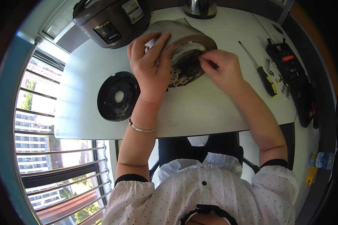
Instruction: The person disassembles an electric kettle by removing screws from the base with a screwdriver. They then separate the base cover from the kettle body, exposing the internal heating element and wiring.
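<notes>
A steel kettle body (184,35) lies on its side on the white table (199,108), its open underside facing me with white wires and small parts showing. My left hand (151,63) grips the kettle's side and rim, holding it steady. My right hand (221,65) has its fingertips pinched at the rim of the open underside; what they pinch is hidden. A round black base cover (118,96) lies flat on the table, left of my left wrist.
A dark rice cooker (112,20) stands at the back left and a steel pot (199,8) at the back. A yellow-and-black screwdriver (262,73) lies to the right, beside a black tool case (294,77). A barred window (52,150) is on the left.
</notes>
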Motion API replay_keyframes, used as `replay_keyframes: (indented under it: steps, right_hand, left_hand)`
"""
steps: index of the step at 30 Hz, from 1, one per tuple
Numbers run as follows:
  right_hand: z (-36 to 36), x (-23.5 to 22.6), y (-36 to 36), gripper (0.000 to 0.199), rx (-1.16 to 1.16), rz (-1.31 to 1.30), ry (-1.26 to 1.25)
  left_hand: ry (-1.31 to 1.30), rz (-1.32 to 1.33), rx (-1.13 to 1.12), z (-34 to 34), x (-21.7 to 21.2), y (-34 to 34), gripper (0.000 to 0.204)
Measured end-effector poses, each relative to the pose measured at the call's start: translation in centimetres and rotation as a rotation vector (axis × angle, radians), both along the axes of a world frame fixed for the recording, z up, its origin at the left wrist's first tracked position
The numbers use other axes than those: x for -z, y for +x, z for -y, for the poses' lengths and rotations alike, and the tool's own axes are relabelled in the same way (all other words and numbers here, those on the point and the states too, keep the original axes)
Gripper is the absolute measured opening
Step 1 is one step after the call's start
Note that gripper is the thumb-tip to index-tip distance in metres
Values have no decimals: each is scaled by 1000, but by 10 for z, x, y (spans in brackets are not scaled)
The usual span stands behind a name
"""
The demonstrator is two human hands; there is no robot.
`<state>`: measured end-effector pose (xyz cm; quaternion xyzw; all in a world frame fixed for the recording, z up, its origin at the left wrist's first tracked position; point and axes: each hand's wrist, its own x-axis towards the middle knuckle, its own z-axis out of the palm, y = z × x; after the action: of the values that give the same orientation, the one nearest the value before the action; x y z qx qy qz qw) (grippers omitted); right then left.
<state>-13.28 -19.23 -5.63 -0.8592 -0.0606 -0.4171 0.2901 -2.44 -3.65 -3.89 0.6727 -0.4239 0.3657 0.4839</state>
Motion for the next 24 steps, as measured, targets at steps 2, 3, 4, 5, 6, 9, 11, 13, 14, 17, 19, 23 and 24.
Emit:
replay_keyframes:
  steps: [2,3,4,5,6,9,11,13,14,17,19,23,24]
  right_hand:
    - [3,-1,-1,5,-16,-12,-60]
    - [4,-1,-2,5,-24,-19,-89]
    - [5,0,-2,5,-22,11,-67]
    - [5,3,-2,5,-20,42,-46]
    - [5,6,-1,5,-17,72,-24]
    - [0,9,0,6,-2,48,160]
    - [-6,7,-2,7,46,-60,331]
    - [-15,4,-3,9,70,-170,531]
    - [-20,-2,-5,10,70,-225,645]
    - [-27,-2,-2,12,94,-208,745]
    - [-29,2,-1,12,123,-148,702]
    - [-29,5,0,10,178,-44,485]
    - [-28,5,0,9,188,-16,412]
  left_hand:
    - [5,5,-2,1,-1,0,25]
    - [7,8,-3,1,-1,0,24]
    - [6,1,-3,1,-1,0,24]
    - [5,-6,-3,1,-1,0,24]
    - [3,-13,-2,2,-1,-1,24]
    - [5,-3,-7,1,-1,-1,25]
    - [5,2,-3,1,-1,0,25]
    - [7,2,-3,1,0,0,25]
    - [10,-1,-6,0,0,-1,25]
    - [7,-2,-2,0,0,-1,24]
    - [6,-3,1,1,0,-2,24]
    - [5,6,4,1,0,-1,24]
    - [3,13,6,1,0,-1,24]
